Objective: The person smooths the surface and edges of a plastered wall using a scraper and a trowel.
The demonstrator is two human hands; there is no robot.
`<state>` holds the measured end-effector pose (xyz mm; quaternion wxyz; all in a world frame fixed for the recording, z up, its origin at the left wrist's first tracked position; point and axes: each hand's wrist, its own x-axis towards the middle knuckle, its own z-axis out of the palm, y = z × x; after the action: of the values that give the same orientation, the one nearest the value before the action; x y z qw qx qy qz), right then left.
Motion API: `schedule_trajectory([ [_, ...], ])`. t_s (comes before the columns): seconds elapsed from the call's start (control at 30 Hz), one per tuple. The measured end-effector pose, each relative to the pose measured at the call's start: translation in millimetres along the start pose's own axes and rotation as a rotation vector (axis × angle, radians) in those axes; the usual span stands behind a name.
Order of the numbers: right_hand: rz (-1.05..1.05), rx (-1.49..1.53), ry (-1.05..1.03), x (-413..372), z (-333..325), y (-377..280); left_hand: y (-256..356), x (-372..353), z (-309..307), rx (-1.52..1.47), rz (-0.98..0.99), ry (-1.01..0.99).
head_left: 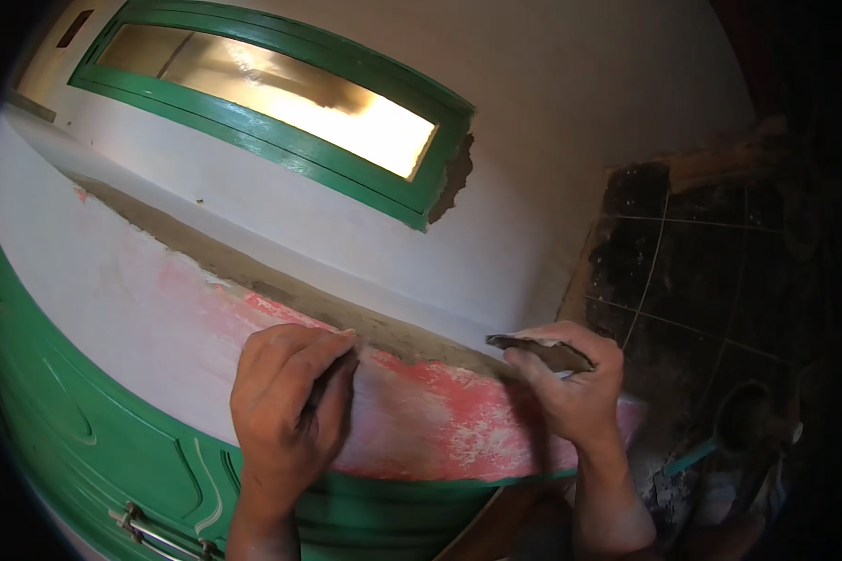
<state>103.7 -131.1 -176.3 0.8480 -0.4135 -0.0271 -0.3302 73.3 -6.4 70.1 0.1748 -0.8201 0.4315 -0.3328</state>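
Left hand (290,407) and right hand (575,383) are pressed to one wall (552,131), between one green door (75,411) and one window (281,93). The left is closed on one thin dark piece (326,381), barely seen. The right is clamped on one flat dark sheet (541,352).

No text, label, brand, number or sign can be read anywhere in the view. Nothing legible is borne by the white and pink wall (421,411), the green door (65,402), the green window frame (281,140), the dark tiles (683,271) or the flat piece (544,352) that is held in the right hand (575,393).
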Motion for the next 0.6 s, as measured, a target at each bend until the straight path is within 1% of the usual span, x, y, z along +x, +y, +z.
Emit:
schedule_trajectory([
  [0.07,0.003,0.004,-0.054,-7,8,1,0,-1,1,0.009,-0.008,0.0],
  [0.2,0.019,0.015,-0.071,-14,15,9,0,-1,3,0.005,-0.005,0.012],
  [0.3,0.07,-0.069,-0.091,-15,-2,21,0,-2,3,0.009,-0.001,0.019],
  [0.4,0.319,0.041,-0.026,-12,-14,14,1,-2,5,0.018,-0.004,0.031],
  [0.53,0.289,0.04,-0.005,-9,-13,14,1,-4,7,0.016,-0.016,0.043],
  [0.6,0.31,0.01,-0.049,-9,-12,10,1,-5,7,0.012,-0.026,0.03],
])
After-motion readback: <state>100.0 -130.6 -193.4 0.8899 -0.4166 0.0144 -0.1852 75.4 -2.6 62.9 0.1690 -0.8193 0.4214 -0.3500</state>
